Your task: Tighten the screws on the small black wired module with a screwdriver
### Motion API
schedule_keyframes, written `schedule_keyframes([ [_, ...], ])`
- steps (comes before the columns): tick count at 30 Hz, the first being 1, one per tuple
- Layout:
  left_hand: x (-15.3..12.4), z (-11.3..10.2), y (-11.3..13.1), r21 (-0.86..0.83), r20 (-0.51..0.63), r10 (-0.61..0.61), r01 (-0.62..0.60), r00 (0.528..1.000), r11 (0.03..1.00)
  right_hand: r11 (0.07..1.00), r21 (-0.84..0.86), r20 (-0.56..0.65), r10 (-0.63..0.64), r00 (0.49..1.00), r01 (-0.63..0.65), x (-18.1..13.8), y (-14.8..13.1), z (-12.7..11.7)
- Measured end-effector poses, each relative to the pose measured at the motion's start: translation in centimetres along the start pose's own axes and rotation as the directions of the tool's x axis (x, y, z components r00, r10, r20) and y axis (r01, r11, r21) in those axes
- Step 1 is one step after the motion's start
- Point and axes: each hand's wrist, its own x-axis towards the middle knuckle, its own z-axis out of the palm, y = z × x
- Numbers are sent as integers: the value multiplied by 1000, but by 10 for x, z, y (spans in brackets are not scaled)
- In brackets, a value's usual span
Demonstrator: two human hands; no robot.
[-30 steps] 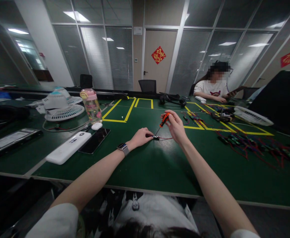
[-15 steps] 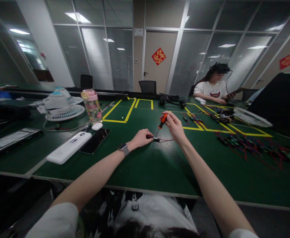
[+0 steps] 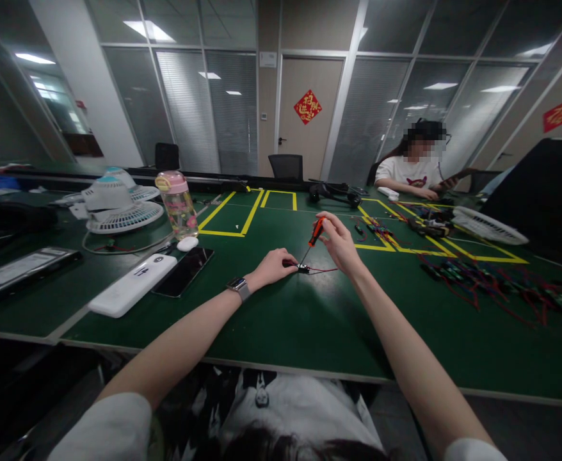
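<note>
Since half a second ago we see little change: the right hand (image 3: 339,242) has rolled the screwdriver (image 3: 315,233) slightly between its fingers and the handle sits a touch higher; the left hand (image 3: 272,266) has stayed put.

The right hand is closed in a fingertip pinch on the orange-and-black handle; the shaft slants down and left, with its tip on the small black part (image 3: 303,269). The left hand is curled, knuckles up, fingertips pinching that part against the green table (image 3: 285,320); a red wire (image 3: 323,270) trails right from the part under the right hand. There is a watch (image 3: 239,287) on the left wrist.

Writing: the red diamond sign (image 3: 308,106) on the door has gold characters, too small to read; a second red sign (image 3: 560,113) on the right glass wall is also unreadable; the white power bank (image 3: 132,285) carries a small dark mark we cannot read; the bottle (image 3: 178,205) has a pink lid with a yellow tag, text not legible.

Around: a dark phone (image 3: 184,271) lies just beside the power bank, both well left of the hands; a white fan (image 3: 118,205) stands behind them; yellow tape lines (image 3: 242,221) run beyond the hands; a tangle of red and black wires (image 3: 477,275) lies well to the right; another person (image 3: 413,173) in a white top sits at the far side, holding a phone.
</note>
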Motion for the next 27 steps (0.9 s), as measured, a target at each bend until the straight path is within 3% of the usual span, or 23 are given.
schedule_keyframes([
  [10, 1, -1, 1, 12, 2, 4, -4, 1000, 1000, 999, 46, 47, -6, 999, 4, -4, -5, 13],
  [17, 1, -1, 0, 6, 8, 13, -13, 1000, 1000, 999, -35, -37, -34, 999, 33, -5, 0, 10],
  [23, 1, 0, 1, 27, 2, 15, -15, 1000, 1000, 995, 93, -20, 31, 999, -29, -4, 0, 9],
  [27, 1, -2, 3, 38, 7, 10, -10, 1000, 999, 998, 63, -32, 24, 999, -22, -3, 2, 6],
])
